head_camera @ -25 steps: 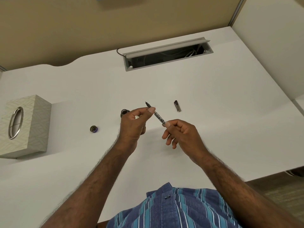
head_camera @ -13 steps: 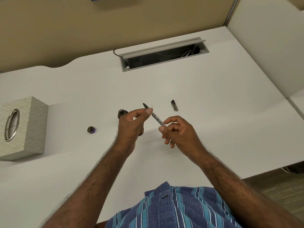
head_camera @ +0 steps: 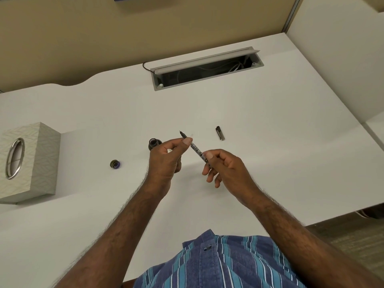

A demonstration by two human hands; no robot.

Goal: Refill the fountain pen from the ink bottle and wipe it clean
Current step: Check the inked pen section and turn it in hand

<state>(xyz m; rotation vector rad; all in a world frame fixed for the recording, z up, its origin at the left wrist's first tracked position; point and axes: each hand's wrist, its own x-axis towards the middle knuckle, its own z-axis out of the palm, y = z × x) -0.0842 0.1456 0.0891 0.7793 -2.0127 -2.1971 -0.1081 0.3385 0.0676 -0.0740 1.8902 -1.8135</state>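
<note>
I hold the uncapped fountain pen above the white desk with both hands, its dark nib pointing up and away to the left. My left hand pinches the section just below the nib. My right hand grips the lower barrel. The open ink bottle stands on the desk right behind my left hand, partly hidden by it. Its round cap lies to the left. The pen cap lies on the desk to the right of the nib.
A pale patterned tissue box with an oval metal opening stands at the left edge. An open cable tray is set into the white desk at the back. A partition wall rises on the right.
Both hands keep hold of the pen in nearly the same pose. The view has shifted slightly; my right hand's fingers have moved a little on the barrel.
</note>
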